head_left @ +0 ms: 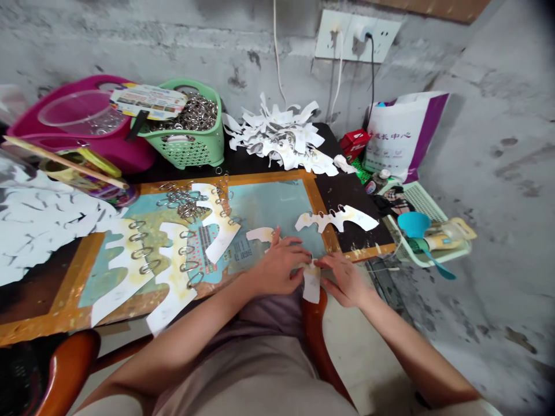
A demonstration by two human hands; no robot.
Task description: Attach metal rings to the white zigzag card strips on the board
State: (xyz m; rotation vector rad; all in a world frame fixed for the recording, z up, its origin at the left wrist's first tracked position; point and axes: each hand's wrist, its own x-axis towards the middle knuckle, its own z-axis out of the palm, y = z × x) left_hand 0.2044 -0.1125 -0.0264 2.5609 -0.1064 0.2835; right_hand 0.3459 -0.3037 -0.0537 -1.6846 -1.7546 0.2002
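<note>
My left hand (280, 263) and my right hand (344, 277) meet at the near edge of the work board (277, 205). Both pinch a white notched paper strip (311, 283) that hangs down over the board's edge. The fingers of each hand are closed on its top end. Another strip (333, 218) lies flat just beyond my hands, and a smaller piece (260, 234) sits by my left hand. Left of them lie strips with metal rings (186, 251) hooked through their notches.
A green basket (188, 144) of metal rings and a pink tub (78, 124) stand at the back left. A heap of white strips (281, 136) lies by the wall. A mesh tray (422, 228) with a blue funnel sits at the right, beside a purple-and-white bag (405, 136).
</note>
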